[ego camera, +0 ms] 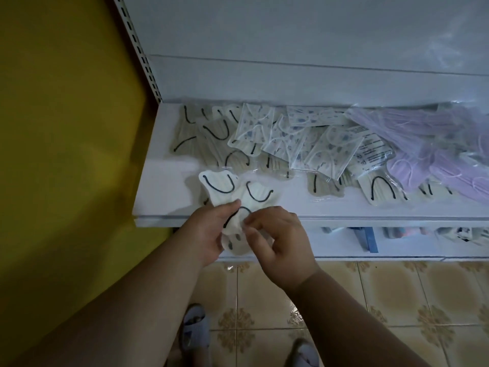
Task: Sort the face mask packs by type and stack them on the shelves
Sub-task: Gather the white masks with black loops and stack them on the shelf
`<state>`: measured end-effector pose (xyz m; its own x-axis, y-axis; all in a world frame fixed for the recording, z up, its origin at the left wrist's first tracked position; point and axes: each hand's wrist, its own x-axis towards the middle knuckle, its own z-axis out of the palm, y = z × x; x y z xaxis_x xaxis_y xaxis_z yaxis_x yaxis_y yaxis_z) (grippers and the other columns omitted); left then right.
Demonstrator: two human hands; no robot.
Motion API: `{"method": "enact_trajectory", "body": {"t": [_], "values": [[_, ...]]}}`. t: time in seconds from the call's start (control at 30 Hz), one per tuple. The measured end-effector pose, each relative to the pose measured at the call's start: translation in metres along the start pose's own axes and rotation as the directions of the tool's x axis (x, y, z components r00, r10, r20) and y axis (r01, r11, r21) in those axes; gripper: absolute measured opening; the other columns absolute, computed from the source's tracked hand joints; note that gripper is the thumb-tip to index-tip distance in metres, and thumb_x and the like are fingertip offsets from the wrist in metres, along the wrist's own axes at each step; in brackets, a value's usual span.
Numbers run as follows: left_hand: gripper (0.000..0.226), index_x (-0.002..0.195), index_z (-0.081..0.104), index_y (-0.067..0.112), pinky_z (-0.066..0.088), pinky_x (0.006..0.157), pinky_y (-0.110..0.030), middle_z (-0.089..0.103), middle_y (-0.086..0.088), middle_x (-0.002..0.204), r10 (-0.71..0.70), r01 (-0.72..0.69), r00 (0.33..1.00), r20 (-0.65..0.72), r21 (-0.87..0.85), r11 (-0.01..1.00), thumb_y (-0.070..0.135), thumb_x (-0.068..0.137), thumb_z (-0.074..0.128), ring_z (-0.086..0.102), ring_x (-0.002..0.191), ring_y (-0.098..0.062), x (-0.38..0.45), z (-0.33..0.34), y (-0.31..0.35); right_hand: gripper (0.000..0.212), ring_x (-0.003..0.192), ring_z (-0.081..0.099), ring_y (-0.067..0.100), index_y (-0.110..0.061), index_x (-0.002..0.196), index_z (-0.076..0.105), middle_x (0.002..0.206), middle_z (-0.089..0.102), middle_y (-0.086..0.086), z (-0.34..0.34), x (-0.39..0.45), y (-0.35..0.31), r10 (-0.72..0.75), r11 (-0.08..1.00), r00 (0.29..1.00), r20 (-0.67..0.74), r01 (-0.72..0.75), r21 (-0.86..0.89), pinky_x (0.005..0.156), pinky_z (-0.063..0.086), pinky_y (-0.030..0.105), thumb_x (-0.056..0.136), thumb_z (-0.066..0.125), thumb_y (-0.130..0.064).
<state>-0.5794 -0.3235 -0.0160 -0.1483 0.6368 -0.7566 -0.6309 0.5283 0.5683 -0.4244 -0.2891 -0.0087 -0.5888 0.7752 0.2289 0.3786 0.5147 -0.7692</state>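
Your left hand (211, 229) grips a small bunch of cream mask packs with black ear loops (232, 197), thumb on top and fingers curled underneath, holding them just over the front edge of the white shelf (164, 181). The packs fan out upward from your grip, and two of them show their black loops clearly. Your right hand (277, 234) meets the same bunch from the right, its thumb and fingertips pinching the lower end of the packs, so both hands hold the one bundle between them.

On the shelf behind, more packs lie loose and overlapping. At the left sits a heap of beige packs with black loops (209, 139). In the middle, white packs printed with blue spots (285, 139) lie across one another, partly covering more beige ones along the front. At the right is a pile of lilac masks in clear wrapping (436, 144), running out of the picture.

Below this shelf a lower shelf (370, 256) shows a strip of other goods, too dark and hidden to name. A yellow wall (66, 128) stands at the left. Your feet in pale slippers (194, 329) stand on the patterned tiled floor (370, 300).
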Motion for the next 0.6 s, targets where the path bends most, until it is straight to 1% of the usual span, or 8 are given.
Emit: {"method": "enact_trajectory", "body": {"t": [0.1, 0.2, 0.3, 0.37, 0.4, 0.47, 0.53, 0.6], "values": [[0.036, 0.126, 0.067, 0.009, 0.051, 0.099, -0.055, 0.072, -0.019, 0.117, 0.066, -0.067, 0.998, -0.017, -0.065, 0.996, 0.012, 0.090, 0.064, 0.068, 0.109, -0.038, -0.004, 0.014, -0.025, 0.018, 0.102, 0.061, 0.009, -0.019, 0.081, 0.071, 0.102, 0.069, -0.008, -0.015, -0.016, 0.018, 0.101, 0.995, 0.991, -0.082, -0.100, 0.025, 0.090, 0.051, 0.034, 0.085, 0.060, -0.033], [0.043, 0.128, 0.065, 0.008, 0.050, 0.099, -0.056, 0.070, -0.019, 0.120, 0.083, -0.085, 0.996, -0.018, -0.103, 0.991, 0.008, 0.085, 0.066, 0.068, 0.111, -0.038, -0.005, 0.044, -0.046, 0.019, 0.120, 0.051, 0.003, -0.029, 0.105, 0.067, 0.128, 0.053, -0.011, -0.046, -0.027, 0.043, 0.425, 0.901, 0.904, -0.044, -0.419, 0.109, 0.101, 0.045, 0.022, 0.086, 0.071, -0.030], [0.031, 0.122, 0.068, 0.007, 0.057, 0.088, -0.052, 0.073, -0.019, 0.112, 0.058, -0.062, 0.997, -0.048, -0.079, 0.995, 0.006, 0.091, 0.062, 0.071, 0.102, -0.038, -0.008, 0.092, -0.058, 0.029, 0.097, 0.064, 0.006, -0.038, 0.112, 0.058, 0.118, 0.061, -0.010, -0.083, -0.031, 0.063, 0.589, 0.778, 0.804, 0.086, -0.592, 0.209, 0.085, 0.057, 0.030, 0.089, 0.070, -0.027], [0.025, 0.118, 0.070, 0.007, 0.058, 0.083, -0.051, 0.075, -0.017, 0.106, 0.060, -0.062, 0.996, -0.071, -0.030, 0.998, 0.008, 0.093, 0.064, 0.073, 0.097, -0.037, -0.006, 0.125, -0.063, 0.026, 0.083, 0.068, 0.007, -0.039, 0.113, 0.056, 0.108, 0.066, -0.012, -0.106, -0.033, 0.074, 0.579, 0.781, 0.806, 0.121, -0.591, 0.203, 0.073, 0.058, 0.026, 0.092, 0.066, -0.026], [0.022, 0.115, 0.071, 0.009, 0.058, 0.084, -0.052, 0.076, -0.015, 0.103, 0.084, -0.083, 0.992, -0.093, 0.011, 0.997, 0.008, 0.094, 0.064, 0.073, 0.096, -0.036, -0.002, 0.139, -0.065, 0.026, 0.085, 0.067, 0.006, -0.038, 0.116, 0.056, 0.109, 0.066, -0.014, -0.116, -0.032, 0.081, 0.571, 0.792, 0.814, 0.105, -0.580, 0.189, 0.075, 0.057, 0.025, 0.094, 0.063, -0.027], [0.015, 0.105, 0.072, 0.017, 0.058, 0.086, -0.050, 0.078, -0.007, 0.096, 0.149, -0.137, 0.976, -0.157, 0.090, 0.986, 0.008, 0.095, 0.065, 0.072, 0.096, -0.033, 0.011, 0.157, -0.069, 0.030, 0.104, 0.062, 0.006, -0.032, 0.128, 0.055, 0.124, 0.060, -0.014, -0.135, -0.027, 0.105, 0.559, 0.826, 0.829, 0.016, -0.559, 0.073, 0.093, 0.051, 0.028, 0.098, 0.057, -0.028], [0.016, 0.096, 0.071, 0.024, 0.057, 0.088, -0.047, 0.076, 0.000, 0.093, 0.201, -0.174, 0.960, -0.196, 0.149, 0.974, 0.009, 0.095, 0.066, 0.071, 0.099, -0.028, 0.025, 0.169, -0.072, 0.037, 0.125, 0.052, 0.017, -0.022, 0.136, 0.054, 0.145, 0.047, -0.002, -0.153, -0.015, 0.138, 0.519, 0.831, 0.852, -0.070, -0.522, -0.192, 0.107, 0.041, 0.033, 0.100, 0.052, -0.027], [0.016, 0.095, 0.070, 0.028, 0.054, 0.094, -0.050, 0.075, 0.001, 0.097, 0.218, -0.173, 0.951, -0.218, 0.208, 0.963, 0.012, 0.093, 0.068, 0.069, 0.103, -0.029, 0.037, 0.175, -0.074, 0.044, 0.145, 0.032, 0.028, -0.025, 0.144, 0.047, 0.161, 0.027, 0.008, -0.165, -0.002, 0.171, 0.553, 0.726, 0.833, -0.003, -0.483, -0.488, 0.118, 0.029, 0.042, 0.101, 0.046, -0.033]]}}
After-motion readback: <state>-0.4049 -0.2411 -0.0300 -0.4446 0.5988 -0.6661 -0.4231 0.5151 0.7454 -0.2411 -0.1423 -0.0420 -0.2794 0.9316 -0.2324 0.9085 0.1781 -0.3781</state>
